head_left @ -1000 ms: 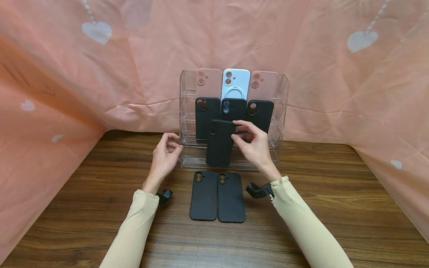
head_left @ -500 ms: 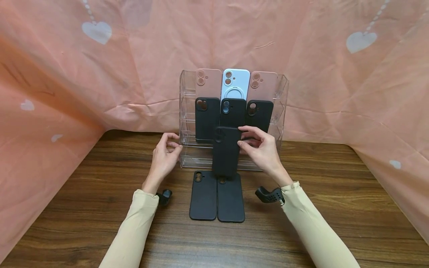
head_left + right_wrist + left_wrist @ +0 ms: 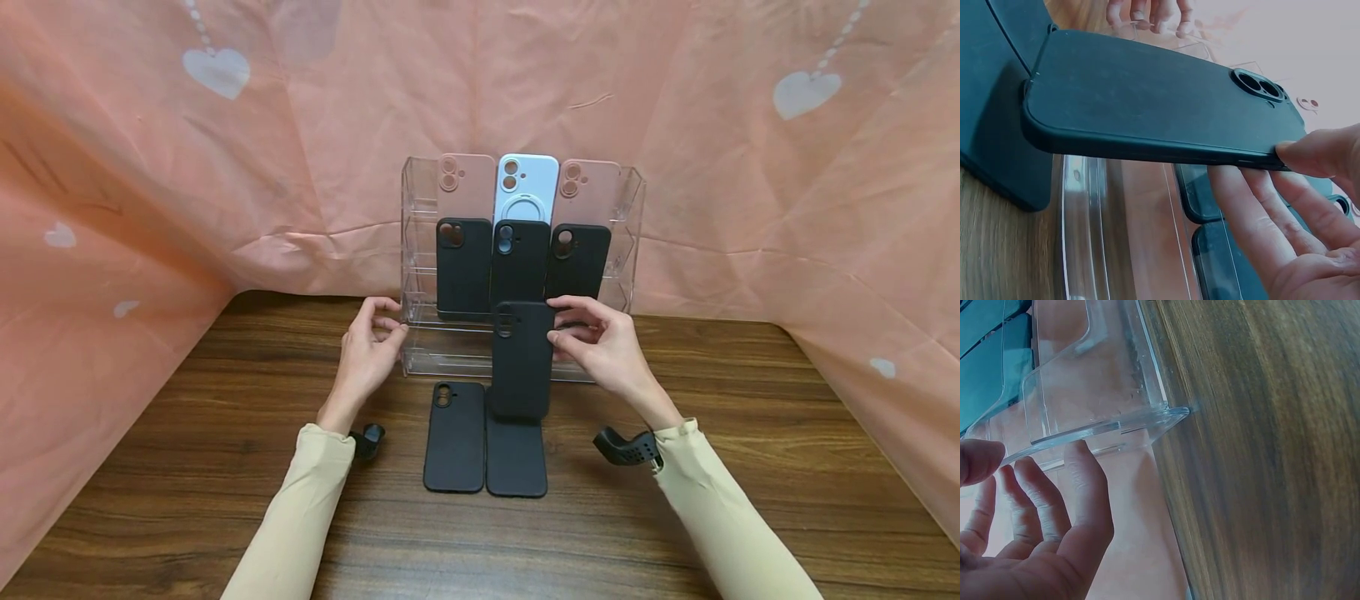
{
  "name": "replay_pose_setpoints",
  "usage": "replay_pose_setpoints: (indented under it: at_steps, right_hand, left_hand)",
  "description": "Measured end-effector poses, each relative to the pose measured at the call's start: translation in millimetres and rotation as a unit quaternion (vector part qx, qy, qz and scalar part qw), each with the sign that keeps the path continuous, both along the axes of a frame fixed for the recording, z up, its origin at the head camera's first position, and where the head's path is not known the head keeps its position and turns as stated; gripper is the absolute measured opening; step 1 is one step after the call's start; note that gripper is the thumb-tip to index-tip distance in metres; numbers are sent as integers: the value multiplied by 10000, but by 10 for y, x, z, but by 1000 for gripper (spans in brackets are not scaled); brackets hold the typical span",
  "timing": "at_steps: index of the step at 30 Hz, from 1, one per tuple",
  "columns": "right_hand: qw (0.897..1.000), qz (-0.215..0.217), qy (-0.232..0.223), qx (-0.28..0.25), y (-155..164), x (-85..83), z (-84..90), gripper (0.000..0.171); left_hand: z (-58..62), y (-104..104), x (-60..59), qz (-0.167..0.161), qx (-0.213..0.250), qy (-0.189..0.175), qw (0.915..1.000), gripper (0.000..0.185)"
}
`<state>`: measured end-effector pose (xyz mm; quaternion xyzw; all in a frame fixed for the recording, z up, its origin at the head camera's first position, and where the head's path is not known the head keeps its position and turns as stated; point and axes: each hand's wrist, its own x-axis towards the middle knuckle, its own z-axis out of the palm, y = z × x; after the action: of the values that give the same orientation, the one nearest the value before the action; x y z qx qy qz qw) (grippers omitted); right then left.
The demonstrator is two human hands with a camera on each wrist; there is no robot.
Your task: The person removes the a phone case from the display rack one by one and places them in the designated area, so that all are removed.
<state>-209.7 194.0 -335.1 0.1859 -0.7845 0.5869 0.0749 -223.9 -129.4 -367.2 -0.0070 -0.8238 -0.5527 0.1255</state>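
Observation:
My right hand [image 3: 611, 346] pinches the right edge of a black phone case [image 3: 521, 362] between thumb and fingers. The case is upright, in front of the lowest step of a clear acrylic display rack [image 3: 442, 364]. In the head view it covers the upper part of a black phone case [image 3: 517, 462] lying on the table. Another black phone case [image 3: 454, 437] lies to the left of that one. My left hand [image 3: 367, 350] holds the rack's left side edge; in the left wrist view its thumb and fingertips meet the clear panel [image 3: 1091, 428].
On the rack's middle tier stand black cases [image 3: 463, 271]. Behind them are a white case [image 3: 527, 187] with a ring and two pink cases [image 3: 467, 183]. Pink cloth [image 3: 712, 167] hangs behind and at both sides of the wooden table [image 3: 750, 400].
My right hand has moved the held black case down and to the right, from before the rack to over the right-hand lying case. My left hand has stayed at the rack's edge.

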Motion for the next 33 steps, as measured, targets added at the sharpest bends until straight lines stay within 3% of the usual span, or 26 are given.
replay_pose_setpoints:
  at_steps: [23, 33]
  right_hand:
    - [9976, 283, -612, 170, 384, 183, -69, 44]
    - [9937, 457, -1022, -34, 547, 254, -133, 41]
  left_hand:
    - [-19, -12, -8, -65, -11, -25, 10000, 28]
    - [-23, -18, -18, 33, 22, -13, 10000, 24]
